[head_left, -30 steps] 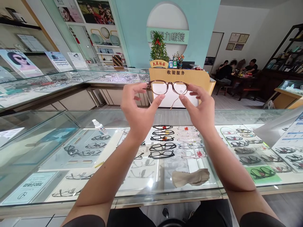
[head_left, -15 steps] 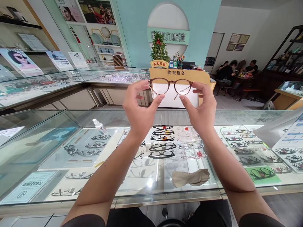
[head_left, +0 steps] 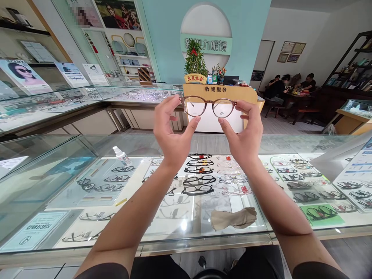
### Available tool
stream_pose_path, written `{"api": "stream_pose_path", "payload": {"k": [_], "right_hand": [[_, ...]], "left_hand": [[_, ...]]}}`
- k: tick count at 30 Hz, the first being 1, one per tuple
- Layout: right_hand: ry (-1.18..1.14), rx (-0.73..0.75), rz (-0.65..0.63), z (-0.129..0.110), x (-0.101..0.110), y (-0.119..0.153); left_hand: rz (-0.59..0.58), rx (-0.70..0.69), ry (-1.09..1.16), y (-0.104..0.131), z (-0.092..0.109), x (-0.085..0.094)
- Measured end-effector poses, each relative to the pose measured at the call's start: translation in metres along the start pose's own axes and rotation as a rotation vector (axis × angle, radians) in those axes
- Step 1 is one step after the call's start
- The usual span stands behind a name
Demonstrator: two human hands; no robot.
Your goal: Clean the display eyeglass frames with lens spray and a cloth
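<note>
A pair of round, brown-rimmed eyeglasses (head_left: 207,102) is held up in front of me, above the glass counter. My left hand (head_left: 173,131) grips its left end, the thumb below that lens and the fingers near the hinge. At the opposite end my right hand (head_left: 245,130) pinches the frame in the same way. Both lenses face me, with a small mark on the right one. On the counter top below lies a crumpled beige cloth (head_left: 234,219). A white spray bottle (head_left: 121,155) stands further left.
Rows of eyeglasses (head_left: 199,179) lie in the glass display counter (head_left: 162,242) under my arms. Beyond it stands a wooden cashier desk (head_left: 250,93) with a potted plant (head_left: 195,58). More showcases run along the left. Several people (head_left: 280,89) sit at a table far right.
Both hands and the eyeglasses have shifted slightly. The eyeglasses have turned a little, so a temple arm once seen below the right lens no longer shows there.
</note>
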State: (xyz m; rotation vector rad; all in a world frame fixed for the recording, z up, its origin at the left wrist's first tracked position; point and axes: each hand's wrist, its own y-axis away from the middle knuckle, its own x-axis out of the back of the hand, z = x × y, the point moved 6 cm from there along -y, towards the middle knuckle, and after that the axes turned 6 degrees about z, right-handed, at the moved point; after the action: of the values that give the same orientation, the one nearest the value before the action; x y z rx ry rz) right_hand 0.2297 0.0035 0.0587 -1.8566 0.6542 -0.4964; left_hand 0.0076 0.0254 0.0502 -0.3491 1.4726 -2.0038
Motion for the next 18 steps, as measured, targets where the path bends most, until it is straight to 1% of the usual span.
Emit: {"api": "stream_pose_path", "payload": {"k": [5,9,18], "right_hand": [[0.0,-0.01,0.006,0.001,-0.001,0.0],[0.004,0.012,0.012,0.001,-0.002,0.001],[-0.046,-0.08,-0.077,0.01,-0.01,0.003]], "left_hand": [[0.029,-0.048,-0.001,0.002,0.003,0.001],[0.028,-0.012,-0.025,0.003,0.004,0.002],[0.084,-0.071,0.012,0.004,0.018,0.008]]}}
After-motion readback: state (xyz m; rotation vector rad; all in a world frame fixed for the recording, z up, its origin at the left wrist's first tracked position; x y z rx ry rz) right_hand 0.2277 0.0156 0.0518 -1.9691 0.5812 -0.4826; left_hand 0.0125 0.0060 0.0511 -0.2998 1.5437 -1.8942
